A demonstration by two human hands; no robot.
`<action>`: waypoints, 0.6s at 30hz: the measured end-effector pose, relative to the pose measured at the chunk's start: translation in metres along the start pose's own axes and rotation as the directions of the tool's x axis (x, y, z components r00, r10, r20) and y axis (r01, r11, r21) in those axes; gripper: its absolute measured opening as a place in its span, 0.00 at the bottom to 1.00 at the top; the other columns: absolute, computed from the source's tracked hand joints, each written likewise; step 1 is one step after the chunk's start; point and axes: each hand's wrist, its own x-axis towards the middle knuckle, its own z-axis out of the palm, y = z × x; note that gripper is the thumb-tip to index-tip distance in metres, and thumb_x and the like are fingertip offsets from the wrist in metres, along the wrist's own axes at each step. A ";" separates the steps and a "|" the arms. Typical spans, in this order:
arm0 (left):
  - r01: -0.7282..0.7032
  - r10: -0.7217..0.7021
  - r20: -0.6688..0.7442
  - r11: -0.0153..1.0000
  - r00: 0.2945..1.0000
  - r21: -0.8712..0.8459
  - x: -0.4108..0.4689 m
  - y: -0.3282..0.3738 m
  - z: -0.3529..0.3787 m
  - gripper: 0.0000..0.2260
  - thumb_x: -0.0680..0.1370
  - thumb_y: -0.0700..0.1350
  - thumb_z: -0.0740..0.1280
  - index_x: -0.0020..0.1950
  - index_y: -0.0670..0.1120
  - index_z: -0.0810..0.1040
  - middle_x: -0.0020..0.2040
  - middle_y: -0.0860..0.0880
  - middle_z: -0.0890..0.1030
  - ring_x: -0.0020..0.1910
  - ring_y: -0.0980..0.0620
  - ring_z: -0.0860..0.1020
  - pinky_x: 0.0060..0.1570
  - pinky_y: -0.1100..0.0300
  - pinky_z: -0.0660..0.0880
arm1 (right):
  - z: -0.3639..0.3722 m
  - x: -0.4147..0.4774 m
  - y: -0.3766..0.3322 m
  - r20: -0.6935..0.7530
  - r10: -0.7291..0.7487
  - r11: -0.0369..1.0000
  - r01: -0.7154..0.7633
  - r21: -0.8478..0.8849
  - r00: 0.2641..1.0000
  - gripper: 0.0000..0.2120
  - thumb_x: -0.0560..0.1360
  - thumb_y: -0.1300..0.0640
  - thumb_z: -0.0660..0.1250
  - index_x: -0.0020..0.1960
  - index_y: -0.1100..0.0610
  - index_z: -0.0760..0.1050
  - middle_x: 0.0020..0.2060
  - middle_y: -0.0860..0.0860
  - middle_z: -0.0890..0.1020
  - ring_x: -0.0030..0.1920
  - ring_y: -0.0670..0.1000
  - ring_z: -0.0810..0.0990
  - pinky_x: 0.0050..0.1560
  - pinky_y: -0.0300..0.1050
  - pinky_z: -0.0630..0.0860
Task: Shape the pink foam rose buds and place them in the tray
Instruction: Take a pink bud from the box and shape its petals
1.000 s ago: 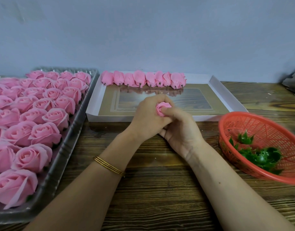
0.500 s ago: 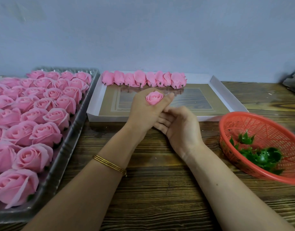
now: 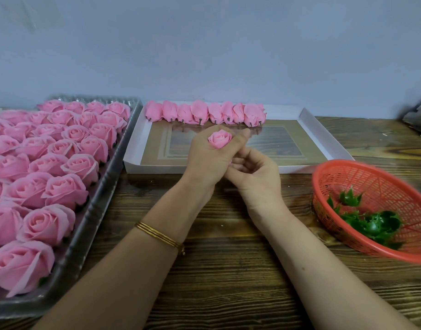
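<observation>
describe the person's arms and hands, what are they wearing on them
The left hand and right hand are bare: no gloves, no rings that show. No sleeves are in view on either arm. The left wrist carries a stack of thin gold bangles; the right wrist has nothing on it.

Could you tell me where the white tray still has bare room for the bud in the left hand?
The white tray is bare in front of the row of buds, widest at the right; a gap also lies between the row's end and the tray's right wall. The rose tray is packed.
</observation>
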 end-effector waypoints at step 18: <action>0.099 -0.097 0.073 0.995 0.993 -0.021 0.001 0.009 -0.005 0.07 0.74 0.38 0.72 0.37 0.45 0.80 0.30 0.47 0.79 0.27 0.52 0.76 0.31 0.62 0.76 | -0.004 0.002 -0.003 0.176 0.291 0.891 -0.333 0.307 0.940 0.15 0.68 0.74 0.68 0.54 0.69 0.77 0.39 0.56 0.81 0.42 0.51 0.79 0.52 0.43 0.77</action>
